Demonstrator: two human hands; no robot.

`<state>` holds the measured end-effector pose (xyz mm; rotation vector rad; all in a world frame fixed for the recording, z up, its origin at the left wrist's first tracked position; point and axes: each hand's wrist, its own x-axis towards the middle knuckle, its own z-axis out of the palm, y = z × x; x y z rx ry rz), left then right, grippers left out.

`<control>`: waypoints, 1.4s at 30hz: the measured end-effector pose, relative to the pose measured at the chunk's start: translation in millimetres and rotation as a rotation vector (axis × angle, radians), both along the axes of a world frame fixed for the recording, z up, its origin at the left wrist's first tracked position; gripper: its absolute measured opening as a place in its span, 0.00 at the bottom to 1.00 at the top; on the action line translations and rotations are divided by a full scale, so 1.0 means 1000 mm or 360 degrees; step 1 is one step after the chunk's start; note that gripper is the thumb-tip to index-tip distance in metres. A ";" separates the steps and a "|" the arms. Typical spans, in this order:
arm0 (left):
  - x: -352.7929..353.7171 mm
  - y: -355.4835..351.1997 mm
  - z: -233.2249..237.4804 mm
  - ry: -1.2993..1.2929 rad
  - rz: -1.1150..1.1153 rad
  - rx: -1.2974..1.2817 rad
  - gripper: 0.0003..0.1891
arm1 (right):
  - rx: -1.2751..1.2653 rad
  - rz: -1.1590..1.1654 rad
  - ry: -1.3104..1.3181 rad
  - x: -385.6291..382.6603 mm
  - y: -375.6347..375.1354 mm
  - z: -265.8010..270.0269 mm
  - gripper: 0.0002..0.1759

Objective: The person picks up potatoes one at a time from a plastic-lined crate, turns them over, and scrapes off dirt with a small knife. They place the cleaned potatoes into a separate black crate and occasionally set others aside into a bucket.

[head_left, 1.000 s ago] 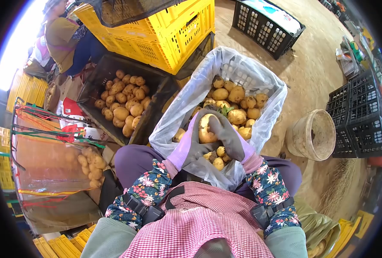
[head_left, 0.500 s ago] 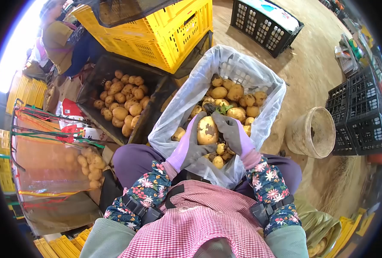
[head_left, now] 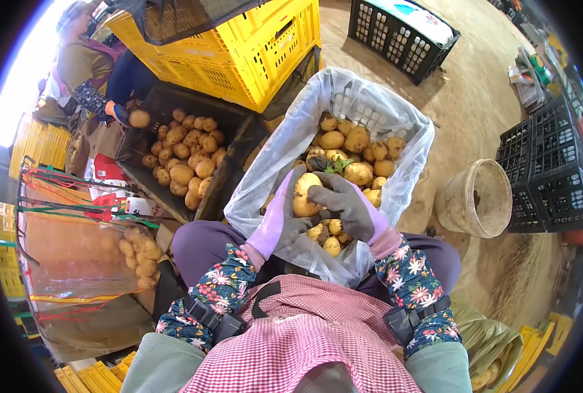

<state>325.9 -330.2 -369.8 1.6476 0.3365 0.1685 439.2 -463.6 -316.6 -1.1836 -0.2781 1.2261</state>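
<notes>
Between my hands is a yellow potato [head_left: 304, 194] with dirt on its skin, raised over the near part of a lined crate. My left hand [head_left: 287, 221], in a grey and purple glove, grips its left and lower side. The gloved fingers of my right hand [head_left: 350, 208] are bent against its right side. Below and beyond lie several loose potatoes [head_left: 357, 139] and a green leafy sprig [head_left: 338, 166]. A clear plastic liner [head_left: 406, 171] covers the crate's walls; my hands hide part of the contents.
On the left stands a dark crate [head_left: 203, 204] of potatoes, with a co-worker's gloved hand [head_left: 118, 112] holding a potato [head_left: 139, 118] at its edge. Yellow crates [head_left: 252, 65] are stacked behind. A dirty bucket [head_left: 458, 203] and black crates [head_left: 547, 170] stand right; a mesh bag [head_left: 75, 255] lies left.
The potato in my hands has turned and shifted slightly left, and my right hand's fingers have moved across its side. The co-worker's hand has come over the dark crate with a potato.
</notes>
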 end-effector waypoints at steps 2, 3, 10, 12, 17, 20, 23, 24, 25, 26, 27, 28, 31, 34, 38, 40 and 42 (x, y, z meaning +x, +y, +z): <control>0.002 -0.002 0.000 0.0004 -0.0029 0.0180 0.48 | -0.0115 0.0011 -0.0349 0.001 0.002 -0.006 0.32; 0.002 -0.005 0.005 0.0008 -0.0019 0.0332 0.47 | -0.0234 0.0025 -0.0696 0.000 0.002 -0.009 0.32; -0.003 -0.007 0.020 0.0009 -0.0055 -0.0247 0.50 | -0.0334 -0.0033 -0.0638 0.003 -0.002 -0.031 0.30; -0.003 -0.002 0.016 -0.0003 -0.0038 -0.0224 0.50 | -0.0098 -0.0014 -0.0557 0.006 0.000 -0.029 0.30; -0.004 0.003 0.011 -0.0019 -0.0057 0.0214 0.50 | -0.0164 0.0101 -0.0659 -0.006 0.007 0.002 0.33; -0.003 0.000 0.011 -0.0101 -0.0091 0.0339 0.47 | -0.0389 0.0067 -0.1189 -0.007 0.007 -0.005 0.35; -0.003 -0.004 0.015 -0.0025 -0.0040 0.0374 0.47 | -0.0537 0.0258 -0.0907 0.001 0.002 0.009 0.33; -0.003 -0.004 0.013 -0.0024 -0.0048 0.0289 0.47 | -0.0538 0.0238 -0.0852 0.002 0.000 0.007 0.32; -0.003 -0.004 0.012 -0.0023 -0.0056 0.0204 0.47 | -0.0538 0.0216 -0.0797 0.003 -0.001 0.004 0.31; -0.004 -0.002 0.009 -0.0021 -0.0064 0.0205 0.47 | -0.0539 0.0209 -0.0793 0.004 0.000 -0.002 0.31; -0.007 0.001 0.006 -0.0024 -0.0060 0.0151 0.46 | -0.0281 0.0224 -0.0765 0.006 0.001 -0.009 0.30; -0.004 0.001 0.015 -0.0035 -0.0091 0.0088 0.46 | -0.0039 0.0205 -0.0744 0.009 0.000 -0.006 0.30; 0.000 -0.009 0.035 0.0030 -0.0162 -0.0601 0.39 | -0.0158 0.0073 -0.1415 0.026 -0.035 0.040 0.25; -0.010 -0.005 0.023 0.0109 0.0120 -0.1189 0.28 | -0.0360 -0.0928 -0.1312 0.053 -0.133 0.066 0.18; 0.008 0.000 0.007 0.0386 0.0258 -0.1441 0.25 | -0.1298 -0.1766 -0.1183 0.033 -0.284 0.016 0.15; 0.016 -0.002 0.006 0.0484 0.0282 -0.1507 0.26 | -0.1605 -0.1760 -0.1041 -0.009 -0.350 -0.094 0.15; 0.020 -0.012 0.010 0.0570 0.0402 -0.1454 0.26 | -0.1434 -0.1755 -0.0487 -0.077 -0.371 -0.197 0.14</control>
